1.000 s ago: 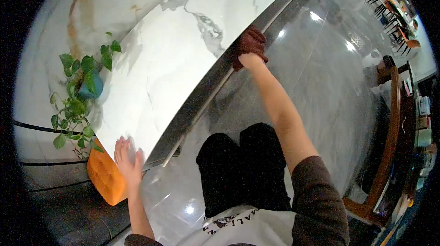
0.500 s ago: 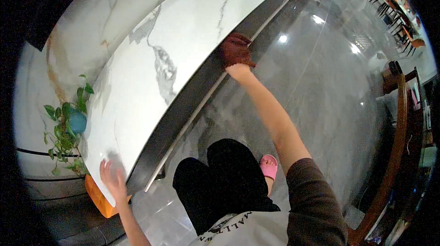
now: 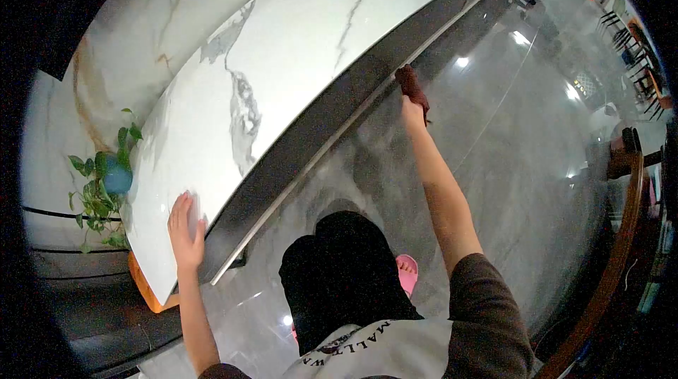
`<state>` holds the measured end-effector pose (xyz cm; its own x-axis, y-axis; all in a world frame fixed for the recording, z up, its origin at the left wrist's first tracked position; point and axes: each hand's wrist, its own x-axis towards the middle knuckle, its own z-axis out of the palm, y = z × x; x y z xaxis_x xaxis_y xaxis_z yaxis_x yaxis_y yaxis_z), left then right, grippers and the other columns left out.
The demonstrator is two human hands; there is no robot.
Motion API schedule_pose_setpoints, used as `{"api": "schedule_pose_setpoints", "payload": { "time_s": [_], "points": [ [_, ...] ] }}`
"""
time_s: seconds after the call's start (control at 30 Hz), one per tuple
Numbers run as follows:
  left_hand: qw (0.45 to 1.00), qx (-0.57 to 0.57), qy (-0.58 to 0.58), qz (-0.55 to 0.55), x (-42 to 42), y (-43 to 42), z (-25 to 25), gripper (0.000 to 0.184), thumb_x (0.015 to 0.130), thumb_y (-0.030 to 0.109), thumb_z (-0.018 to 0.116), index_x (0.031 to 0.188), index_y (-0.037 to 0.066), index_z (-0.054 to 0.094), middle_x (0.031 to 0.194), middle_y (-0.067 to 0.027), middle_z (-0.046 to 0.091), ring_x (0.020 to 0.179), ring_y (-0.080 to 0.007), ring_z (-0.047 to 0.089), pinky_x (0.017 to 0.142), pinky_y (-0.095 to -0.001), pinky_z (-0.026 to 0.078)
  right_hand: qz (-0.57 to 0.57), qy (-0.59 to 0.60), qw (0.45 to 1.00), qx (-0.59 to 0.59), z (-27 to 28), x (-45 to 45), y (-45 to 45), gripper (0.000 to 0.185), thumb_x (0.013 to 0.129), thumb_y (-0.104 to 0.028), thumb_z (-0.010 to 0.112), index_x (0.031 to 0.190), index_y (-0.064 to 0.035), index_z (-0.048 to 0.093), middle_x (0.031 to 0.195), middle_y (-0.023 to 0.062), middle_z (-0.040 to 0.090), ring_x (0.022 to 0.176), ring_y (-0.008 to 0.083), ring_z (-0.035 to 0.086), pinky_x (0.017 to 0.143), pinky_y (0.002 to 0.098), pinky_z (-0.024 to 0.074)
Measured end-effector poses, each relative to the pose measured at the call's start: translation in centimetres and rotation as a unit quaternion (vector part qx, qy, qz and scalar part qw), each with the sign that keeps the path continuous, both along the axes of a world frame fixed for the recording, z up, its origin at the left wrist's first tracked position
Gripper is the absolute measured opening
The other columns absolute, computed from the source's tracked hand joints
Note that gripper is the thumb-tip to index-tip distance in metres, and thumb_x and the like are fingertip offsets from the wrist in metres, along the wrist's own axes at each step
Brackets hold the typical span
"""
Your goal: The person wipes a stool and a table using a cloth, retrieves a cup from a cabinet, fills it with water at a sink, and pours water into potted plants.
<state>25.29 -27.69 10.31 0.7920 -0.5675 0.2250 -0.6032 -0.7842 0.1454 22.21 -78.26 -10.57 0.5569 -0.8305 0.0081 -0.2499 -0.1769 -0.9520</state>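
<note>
The right hand (image 3: 413, 112) was closed around a dark reddish-brown cloth (image 3: 412, 85), its fingers mostly hidden by the bunched fabric and the angle of the wrist. The cloth was beyond the long front side of the white marbled table (image 3: 176, 139), near the pale strip (image 3: 304, 169) that ran along the dark front panel (image 3: 311, 121); whether it touched the strip could not be made out. The left hand (image 3: 186, 236) held nothing visible; it was open, fingers extended and thumb apart, over the near end of the tabletop, but how firmly its palm met the surface was unclear. Left of the table, a leafy plant (image 3: 99, 202) partly covered a blue pot (image 3: 117, 176), and an orange seat (image 3: 146, 286) showed only partly from under the table corner. A small item at the far end of the tabletop was cut off by the top edge and too small to identify. Below, black trousers (image 3: 339, 273) hid most of the feet, leaving part of a pink sandal (image 3: 407, 275) in sight. The far right dissolved into dark, distorted furniture.
</note>
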Motion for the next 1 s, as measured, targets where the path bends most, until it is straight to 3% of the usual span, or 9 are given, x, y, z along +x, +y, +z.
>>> {"api": "schedule_pose_setpoints", "payload": {
  "time_s": [0.13, 0.27, 0.33, 0.4, 0.43, 0.6, 0.7, 0.8, 1.0],
  "points": [
    [1.000, 0.002, 0.005, -0.001, 0.1, 0.1, -0.1, 0.043, 0.079, 0.020, 0.047, 0.119, 0.005, 0.043, 0.127, -0.0135, 0.040, 0.119, -0.0304, 0.034, 0.100, -0.0405, 0.023, 0.022, 0.040, 0.972, 0.228, 3.3, -1.6, 4.9, 0.057, 0.077, -0.042, 0.052, 0.105, 0.0077, 0.049, 0.102, 0.0166, 0.052, 0.095, 0.0238, 0.046, 0.084, 0.0316, 0.0335],
    [1.000, -0.010, 0.004, -0.004, 0.2, 0.6, -0.3, 0.042, 0.080, 0.021, 0.047, 0.119, 0.006, 0.044, 0.127, -0.0121, 0.041, 0.120, -0.0293, 0.034, 0.100, -0.0395, 0.022, 0.083, -0.031, 0.996, 0.013, 4.5, 0.0, 13.6, 0.073, 0.080, -0.048, 0.048, 0.124, 0.0077, 0.032, 0.130, 0.0220, 0.032, 0.121, 0.0314, 0.029, 0.100, 0.0323, 0.0208],
    [0.998, -0.058, 0.021, -0.021, 0.5, 1.3, -0.4, 0.040, 0.080, 0.022, 0.047, 0.117, 0.006, 0.048, 0.126, -0.0112, 0.043, 0.120, -0.0286, 0.034, 0.101, -0.0388, 0.022, 0.138, 0.017, 0.990, 0.036, 8.2, -0.8, 20.3, 0.079, 0.083, -0.049, 0.044, 0.133, 0.0037, 0.011, 0.138, 0.0211, 0.015, 0.128, 0.0323, 0.013, 0.104, 0.0356, 0.0127],
    [0.984, -0.155, 0.073, -0.045, 1.4, 2.6, -0.9, 0.036, 0.082, 0.024, 0.046, 0.112, 0.006, 0.053, 0.123, -0.0109, 0.046, 0.120, -0.0277, 0.034, 0.100, -0.0385, 0.023, 0.203, -0.122, 0.972, 0.015, 10.2, -1.6, 27.3, 0.073, 0.088, -0.039, 0.040, 0.133, 0.0044, 0.002, 0.140, 0.0197, -0.001, 0.130, 0.0325, -0.002, 0.105, 0.0375, 0.0016],
    [0.972, -0.204, 0.105, -0.059, 1.8, 3.2, -1.1, 0.034, 0.083, 0.025, 0.044, 0.109, 0.006, 0.056, 0.121, -0.0109, 0.048, 0.120, -0.0270, 0.035, 0.100, -0.0384, 0.023, 0.232, 0.013, 0.967, 0.106, 13.7, -3.0, 30.6, 0.071, 0.088, -0.037, 0.040, 0.133, 0.0045, 0.004, 0.140, 0.0198, 0.002, 0.130, 0.0317, 0.001, 0.105, 0.0365, 0.0028],
    [0.861, -0.398, 0.317, -0.005, 2.7, 6.9, 0.2, 0.034, 0.086, 0.029, 0.043, 0.105, 0.005, 0.057, 0.118, -0.0107, 0.050, 0.119, -0.0262, 0.037, 0.099, -0.0393, 0.026, 0.305, -0.058, 0.877, 0.366, 11.1, -6.1, 47.1, 0.063, 0.086, -0.041, 0.042, 0.126, 0.0060, 0.029, 0.130, 0.0199, 0.030, 0.121, 0.0287, 0.027, 0.100, 0.0323, 0.0191],
    [0.934, -0.264, 0.238, -0.020, 2.7, 12.2, 0.8, 0.034, 0.085, 0.030, 0.044, 0.105, 0.005, 0.057, 0.119, -0.0124, 0.049, 0.119, -0.0288, 0.036, 0.099, -0.0397, 0.026, 0.318, 0.003, 0.758, 0.569, 10.1, -7.2, 53.8, 0.052, 0.085, -0.030, 0.049, 0.125, -0.0034, 0.031, 0.121, 0.0085, 0.038, 0.111, 0.0213, 0.037, 0.096, 0.0316, 0.0273],
    [0.996, -0.024, 0.027, -0.078, 2.5, 16.9, 2.4, 0.037, 0.084, 0.030, 0.045, 0.113, 0.008, 0.052, 0.126, -0.0144, 0.042, 0.120, -0.0332, 0.033, 0.100, -0.0404, 0.026, 0.212, 0.017, 0.608, 0.765, 9.9, -7.3, 58.3, 0.021, 0.082, -0.022, 0.053, 0.094, -0.0081, 0.043, 0.089, 0.0032, 0.047, 0.084, 0.0186, 0.048, 0.082, 0.0292, 0.0367],
    [0.999, -0.027, 0.004, -0.034, 2.5, 19.6, -0.2, 0.048, 0.085, 0.040, 0.039, 0.124, 0.013, 0.040, 0.135, -0.0122, 0.029, 0.126, -0.0303, 0.024, 0.103, -0.0409, 0.019, 0.129, 0.015, 0.629, 0.766, 11.5, -5.6, 64.9, 0.015, 0.074, -0.006, 0.056, 0.084, -0.0092, 0.045, 0.082, 0.0009, 0.045, 0.074, 0.0143, 0.043, 0.072, 0.0282, 0.0354]
  ]
}}
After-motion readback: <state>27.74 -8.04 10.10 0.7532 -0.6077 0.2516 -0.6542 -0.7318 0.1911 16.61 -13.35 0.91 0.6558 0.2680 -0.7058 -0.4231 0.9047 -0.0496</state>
